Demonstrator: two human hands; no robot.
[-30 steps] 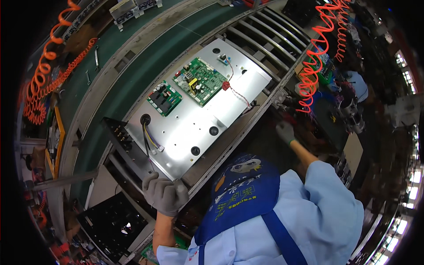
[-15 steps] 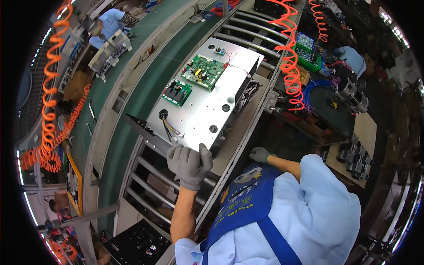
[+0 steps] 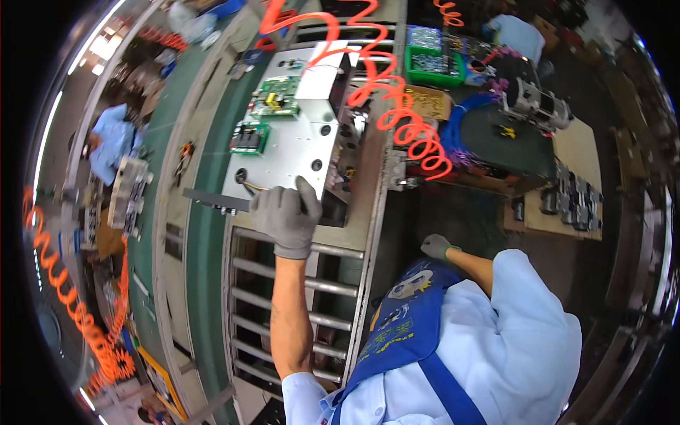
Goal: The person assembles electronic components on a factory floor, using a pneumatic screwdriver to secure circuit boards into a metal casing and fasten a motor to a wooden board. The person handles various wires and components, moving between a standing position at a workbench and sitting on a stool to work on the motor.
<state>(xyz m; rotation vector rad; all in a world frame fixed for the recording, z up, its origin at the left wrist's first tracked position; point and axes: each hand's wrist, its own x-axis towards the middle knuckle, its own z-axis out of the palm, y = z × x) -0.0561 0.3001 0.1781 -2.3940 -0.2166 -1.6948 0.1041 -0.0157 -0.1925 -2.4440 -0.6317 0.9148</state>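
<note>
A silver metal chassis carrying two green circuit boards lies on the roller conveyor in front of me. A white raised box forms its far right part, and a dark panel juts out at its near left. My left hand, in a grey glove, is at the near edge with its fingers curled over it and the thumb raised; its fingertips are hidden. Close to my body, away from the chassis, hangs my gloved right hand, loosely closed, with nothing visible in it.
Orange coiled air hoses dangle over the chassis's right side. On the right bench stand a green bin of small parts, blue wires and motors. A green belt runs along the left; a co-worker is beyond it.
My view has turned. The chassis sits farther along the rollers, with more rollers bared on its near side, and my left hand has gone with it. The right hand stays near my body.
</note>
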